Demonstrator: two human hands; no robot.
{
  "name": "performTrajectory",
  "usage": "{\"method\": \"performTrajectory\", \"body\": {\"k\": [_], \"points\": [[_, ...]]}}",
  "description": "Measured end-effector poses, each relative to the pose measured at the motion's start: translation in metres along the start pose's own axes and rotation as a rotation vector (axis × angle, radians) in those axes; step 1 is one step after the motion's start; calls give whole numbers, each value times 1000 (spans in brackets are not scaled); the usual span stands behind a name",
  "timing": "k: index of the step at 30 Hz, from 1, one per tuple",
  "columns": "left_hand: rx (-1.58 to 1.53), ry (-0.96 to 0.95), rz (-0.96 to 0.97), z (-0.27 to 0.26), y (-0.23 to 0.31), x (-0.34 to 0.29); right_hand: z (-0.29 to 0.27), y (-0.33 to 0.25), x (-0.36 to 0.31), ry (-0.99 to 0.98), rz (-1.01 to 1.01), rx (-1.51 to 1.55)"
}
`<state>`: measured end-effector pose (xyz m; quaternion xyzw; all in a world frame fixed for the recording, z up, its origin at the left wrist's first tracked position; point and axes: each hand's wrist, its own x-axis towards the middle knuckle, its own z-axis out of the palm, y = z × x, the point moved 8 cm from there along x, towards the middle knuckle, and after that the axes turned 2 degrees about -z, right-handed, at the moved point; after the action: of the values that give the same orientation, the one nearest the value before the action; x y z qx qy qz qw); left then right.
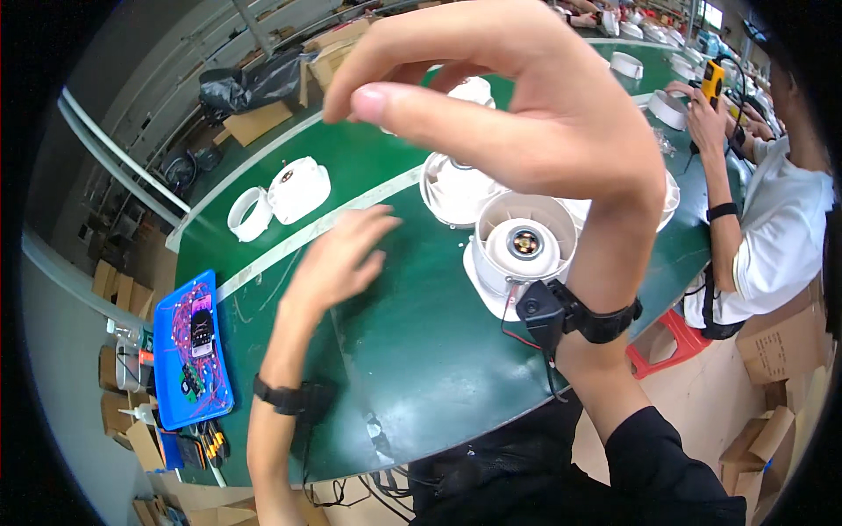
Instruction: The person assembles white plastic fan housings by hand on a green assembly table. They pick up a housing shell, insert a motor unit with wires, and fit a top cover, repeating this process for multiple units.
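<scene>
Raised high and close in the head view, my right hand [526, 114] has loosely bent fingers. A gap shows between its thumb and fingers, and I see nothing held. Below it on the green table [412, 368] stands a white round fan housing [491, 254] with a motor in its centre and a thin red wire beside it. My left hand [338, 259] hovers over the table to the left, slightly blurred, its fingers apart and nothing in them. Another white round housing [447, 197] lies behind the nearer one, partly hidden by my right hand.
A white ring [250, 215] and a white housing [300, 190] lie at the far left. A blue tray [189, 403] holds wires and a phone [203, 324]. At right, a co-worker handles a yellow tool [712, 83] near a red stool [671, 346].
</scene>
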<state>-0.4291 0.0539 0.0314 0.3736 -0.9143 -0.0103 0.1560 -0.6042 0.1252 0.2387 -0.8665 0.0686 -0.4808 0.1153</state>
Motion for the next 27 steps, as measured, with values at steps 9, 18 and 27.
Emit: {"method": "performTrajectory", "body": {"k": [9,18,27], "points": [[156,106,98,35,31,78,5,-10,5,-59,-68,-26],[266,31,-29,31,14,61,22,8,6,-170,20,-117],[-32,-348,-255,-40,-11,-44,31,10,3,-192,133,-86]]}}
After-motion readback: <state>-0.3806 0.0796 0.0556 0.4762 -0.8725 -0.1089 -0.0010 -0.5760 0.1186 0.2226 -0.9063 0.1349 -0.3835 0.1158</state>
